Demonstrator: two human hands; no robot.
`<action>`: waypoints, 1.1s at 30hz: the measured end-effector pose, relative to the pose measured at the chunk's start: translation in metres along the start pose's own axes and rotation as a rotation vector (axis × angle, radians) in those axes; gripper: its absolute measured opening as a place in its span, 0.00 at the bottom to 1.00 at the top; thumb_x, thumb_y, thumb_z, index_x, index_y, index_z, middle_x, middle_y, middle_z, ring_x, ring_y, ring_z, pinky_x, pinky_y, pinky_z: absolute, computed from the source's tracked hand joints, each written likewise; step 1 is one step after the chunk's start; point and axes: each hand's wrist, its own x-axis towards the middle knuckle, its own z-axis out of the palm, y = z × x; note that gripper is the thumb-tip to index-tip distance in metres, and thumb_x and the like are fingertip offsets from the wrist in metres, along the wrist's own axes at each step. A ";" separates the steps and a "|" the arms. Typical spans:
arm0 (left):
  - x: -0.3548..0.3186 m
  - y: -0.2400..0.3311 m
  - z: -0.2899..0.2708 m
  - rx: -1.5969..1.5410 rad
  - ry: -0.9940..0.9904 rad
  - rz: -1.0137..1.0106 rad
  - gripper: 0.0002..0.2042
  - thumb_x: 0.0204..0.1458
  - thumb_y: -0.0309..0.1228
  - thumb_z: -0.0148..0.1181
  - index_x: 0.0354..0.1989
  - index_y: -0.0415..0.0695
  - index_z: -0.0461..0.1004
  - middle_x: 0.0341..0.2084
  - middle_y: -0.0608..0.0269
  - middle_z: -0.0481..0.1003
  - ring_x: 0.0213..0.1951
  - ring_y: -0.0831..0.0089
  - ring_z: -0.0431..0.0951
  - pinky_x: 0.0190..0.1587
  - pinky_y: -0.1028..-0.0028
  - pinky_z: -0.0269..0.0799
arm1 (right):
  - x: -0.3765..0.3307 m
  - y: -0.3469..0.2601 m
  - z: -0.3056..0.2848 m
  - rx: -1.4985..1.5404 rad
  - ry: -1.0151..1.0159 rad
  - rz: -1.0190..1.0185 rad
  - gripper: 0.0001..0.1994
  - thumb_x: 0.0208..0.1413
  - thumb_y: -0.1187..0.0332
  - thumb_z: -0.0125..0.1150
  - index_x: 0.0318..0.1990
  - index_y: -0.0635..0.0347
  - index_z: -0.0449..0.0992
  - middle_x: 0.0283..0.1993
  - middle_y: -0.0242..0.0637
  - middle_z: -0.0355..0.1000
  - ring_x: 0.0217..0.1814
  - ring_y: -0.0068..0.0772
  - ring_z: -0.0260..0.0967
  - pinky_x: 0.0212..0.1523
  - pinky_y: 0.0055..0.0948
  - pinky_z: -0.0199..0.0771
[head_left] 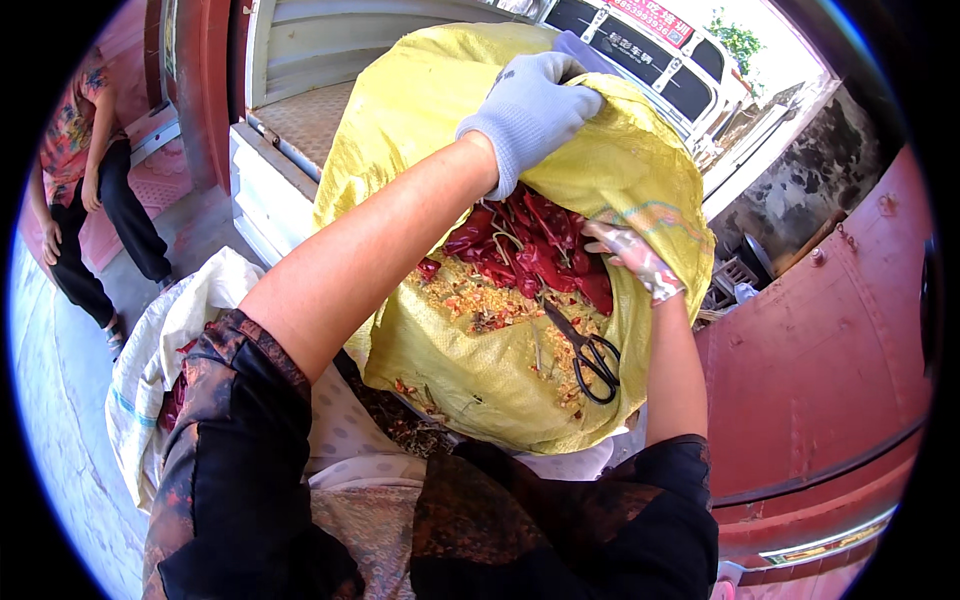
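A large yellow woven sack (460, 370) lies open in front of me, holding dried red chillies (530, 255) and loose seeds. My left hand (528, 108), in a grey knit glove, grips the far upper rim of the sack and holds it up. My right hand (632, 255), in a patterned glove, pinches the right edge of the sack next to the chillies. Black scissors (590, 355) rest inside the sack on the seeds, below my right hand.
A white woven sack (160, 350) lies at my left with red chillies showing. Another person (85, 190) sits at far left. A truck bed (300, 110) is behind the sack, a red metal door (820, 350) at right, and a white vehicle (660, 60) beyond.
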 end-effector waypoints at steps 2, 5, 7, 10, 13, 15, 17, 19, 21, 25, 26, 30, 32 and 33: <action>0.003 -0.012 0.005 0.008 0.025 -0.015 0.14 0.48 0.29 0.55 0.41 0.33 0.72 0.32 0.63 0.75 0.34 0.81 0.71 0.40 0.81 0.67 | -0.016 0.013 -0.022 0.178 0.176 0.055 0.23 0.54 0.50 0.52 0.49 0.58 0.72 0.52 0.32 0.71 0.45 0.37 0.72 0.46 0.35 0.72; 0.005 -0.019 0.010 0.029 0.052 -0.036 0.14 0.48 0.29 0.55 0.41 0.33 0.73 0.32 0.62 0.75 0.34 0.80 0.72 0.40 0.80 0.67 | -0.020 0.034 -0.030 -0.130 0.365 0.007 0.27 0.48 0.43 0.55 0.47 0.56 0.73 0.48 0.31 0.72 0.37 0.40 0.74 0.39 0.38 0.74; 0.006 -0.017 0.014 0.054 0.058 -0.035 0.14 0.47 0.30 0.56 0.40 0.33 0.73 0.32 0.61 0.76 0.34 0.79 0.72 0.40 0.80 0.68 | -0.015 0.033 -0.028 -0.691 0.273 0.007 0.31 0.45 0.38 0.55 0.49 0.53 0.72 0.45 0.34 0.73 0.40 0.41 0.73 0.44 0.41 0.72; 0.010 -0.011 0.027 0.105 0.035 -0.019 0.16 0.46 0.33 0.58 0.40 0.33 0.73 0.33 0.58 0.76 0.35 0.77 0.73 0.40 0.78 0.69 | 0.035 0.137 0.007 -0.129 0.396 -0.222 0.33 0.49 0.39 0.50 0.57 0.50 0.64 0.59 0.39 0.62 0.64 0.44 0.53 0.63 0.44 0.52; 0.011 -0.022 0.019 0.229 0.042 -0.071 0.19 0.45 0.36 0.59 0.40 0.33 0.73 0.33 0.55 0.76 0.35 0.73 0.75 0.40 0.76 0.69 | 0.044 0.081 0.055 -0.665 0.211 -0.123 0.33 0.54 0.41 0.44 0.63 0.49 0.57 0.67 0.39 0.53 0.69 0.43 0.45 0.67 0.41 0.45; 0.011 -0.033 0.017 0.307 0.038 -0.099 0.20 0.44 0.39 0.59 0.40 0.34 0.73 0.33 0.54 0.76 0.36 0.71 0.75 0.42 0.75 0.69 | 0.061 0.100 0.067 -0.601 0.085 -0.198 0.32 0.55 0.41 0.40 0.63 0.50 0.57 0.67 0.39 0.53 0.69 0.41 0.46 0.67 0.39 0.43; 0.005 -0.043 0.013 0.357 0.046 -0.162 0.22 0.43 0.41 0.60 0.41 0.34 0.72 0.35 0.52 0.76 0.37 0.68 0.75 0.43 0.73 0.69 | 0.044 0.050 0.079 -0.525 -0.039 -0.033 0.31 0.56 0.42 0.40 0.62 0.50 0.59 0.66 0.38 0.54 0.69 0.41 0.46 0.67 0.39 0.44; 0.000 -0.045 0.013 0.460 0.019 -0.184 0.24 0.43 0.44 0.60 0.42 0.35 0.72 0.36 0.50 0.76 0.39 0.64 0.76 0.45 0.71 0.68 | 0.033 0.035 0.075 -0.668 -0.116 -0.173 0.29 0.57 0.42 0.38 0.60 0.49 0.62 0.66 0.38 0.55 0.68 0.42 0.49 0.66 0.38 0.46; -0.005 -0.046 0.012 0.628 -0.026 -0.180 0.26 0.42 0.46 0.60 0.43 0.35 0.72 0.38 0.49 0.75 0.41 0.59 0.75 0.47 0.69 0.68 | 0.005 0.010 0.067 -0.627 -0.095 -0.058 0.28 0.58 0.42 0.37 0.60 0.47 0.62 0.64 0.39 0.57 0.66 0.44 0.53 0.65 0.37 0.49; -0.012 -0.042 0.002 0.901 -0.082 -0.176 0.27 0.42 0.48 0.58 0.46 0.40 0.71 0.38 0.48 0.75 0.43 0.55 0.74 0.48 0.67 0.67 | -0.011 0.034 0.030 -0.305 -0.013 -0.046 0.28 0.58 0.50 0.46 0.61 0.56 0.60 0.63 0.38 0.59 0.66 0.39 0.54 0.64 0.30 0.50; -0.012 -0.040 -0.003 0.911 -0.155 -0.222 0.27 0.42 0.49 0.57 0.47 0.41 0.71 0.39 0.49 0.75 0.44 0.55 0.74 0.49 0.65 0.67 | -0.014 0.047 0.022 -0.409 -0.023 -0.064 0.27 0.58 0.54 0.47 0.62 0.56 0.59 0.63 0.38 0.59 0.65 0.37 0.55 0.64 0.29 0.51; -0.011 -0.050 -0.019 0.840 -0.335 -0.322 0.26 0.43 0.47 0.57 0.48 0.41 0.70 0.40 0.50 0.74 0.46 0.57 0.74 0.45 0.62 0.70 | -0.034 0.059 0.014 -0.721 -0.137 -0.130 0.32 0.47 0.64 0.55 0.63 0.52 0.58 0.64 0.42 0.57 0.66 0.40 0.54 0.64 0.31 0.53; -0.011 -0.052 -0.025 0.583 -0.348 -0.452 0.25 0.44 0.44 0.59 0.47 0.39 0.69 0.39 0.49 0.74 0.46 0.59 0.75 0.43 0.63 0.72 | -0.049 0.060 0.021 -0.841 -0.024 -0.290 0.32 0.41 0.67 0.57 0.60 0.46 0.63 0.61 0.43 0.61 0.62 0.41 0.59 0.62 0.31 0.55; -0.012 -0.049 -0.027 0.371 -0.345 -0.578 0.24 0.44 0.41 0.59 0.47 0.38 0.69 0.39 0.48 0.74 0.46 0.60 0.75 0.42 0.64 0.73 | -0.048 0.066 0.024 -0.788 -0.023 -0.249 0.30 0.42 0.66 0.57 0.59 0.46 0.64 0.59 0.41 0.63 0.60 0.40 0.60 0.61 0.32 0.57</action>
